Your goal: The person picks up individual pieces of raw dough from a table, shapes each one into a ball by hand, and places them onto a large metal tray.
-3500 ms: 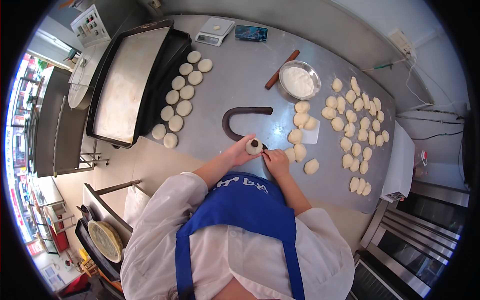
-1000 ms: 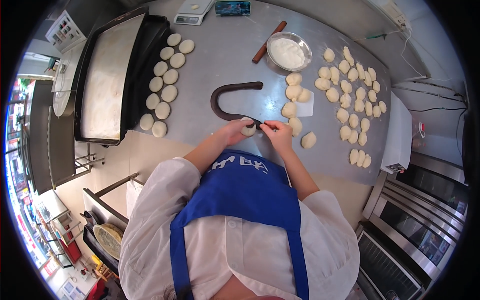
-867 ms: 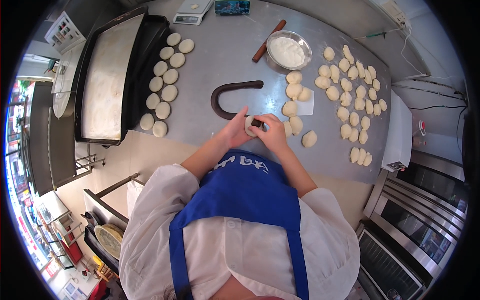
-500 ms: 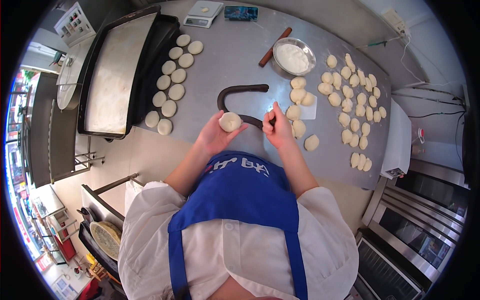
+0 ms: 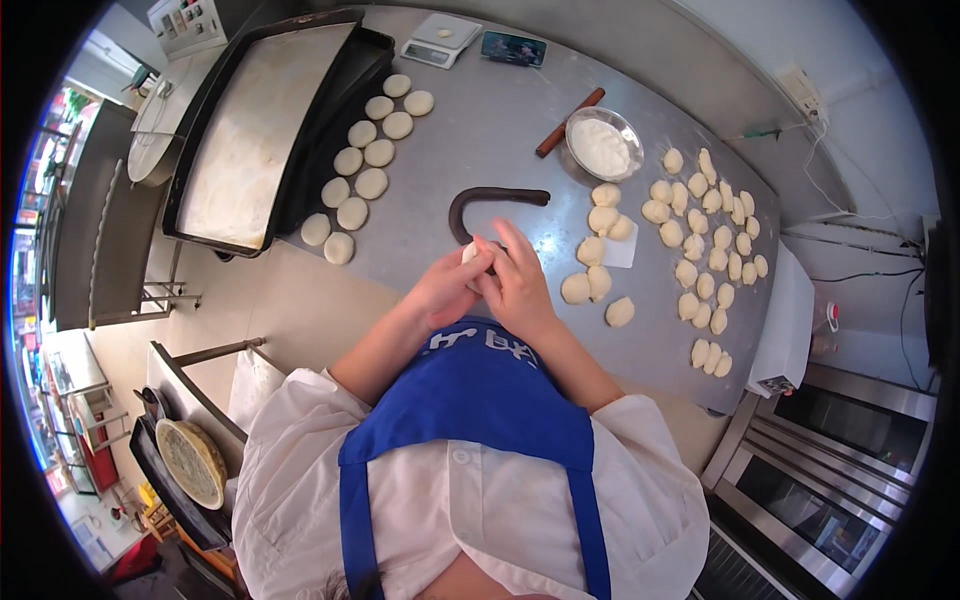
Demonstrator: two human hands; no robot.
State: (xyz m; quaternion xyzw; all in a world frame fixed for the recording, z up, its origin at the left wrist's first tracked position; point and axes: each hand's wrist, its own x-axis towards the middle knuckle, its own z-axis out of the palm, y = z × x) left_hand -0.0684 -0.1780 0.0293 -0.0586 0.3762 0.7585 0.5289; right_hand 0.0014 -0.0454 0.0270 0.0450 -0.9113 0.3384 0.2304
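Note:
In front of my apron, my left hand (image 5: 440,290) is closed around a small white dough round (image 5: 469,254), only part of which shows between the fingers. My right hand (image 5: 520,288) meets it, thumb and fingers pressed at the dough, one finger lifted. Whether a bit of dark filling lies inside is hidden. Just beyond both hands, a bent dark brown rope of filling (image 5: 500,194) lies on the steel table (image 5: 430,150), its near part covered by the hands. Several plain dough lumps (image 5: 603,220) stand to the right of it.
Flat dough rounds (image 5: 371,183) line up beside black baking trays (image 5: 262,110) at left. At the back are a scale (image 5: 440,40), a phone (image 5: 513,49), a rolling pin (image 5: 570,122) and a flour bowl (image 5: 603,146). More dough pieces (image 5: 694,247) spread at right.
My right hand, which held a dark bit of filling, has moved left onto the dough round. My left hand has tilted and closed around the dough. The view has shifted slightly.

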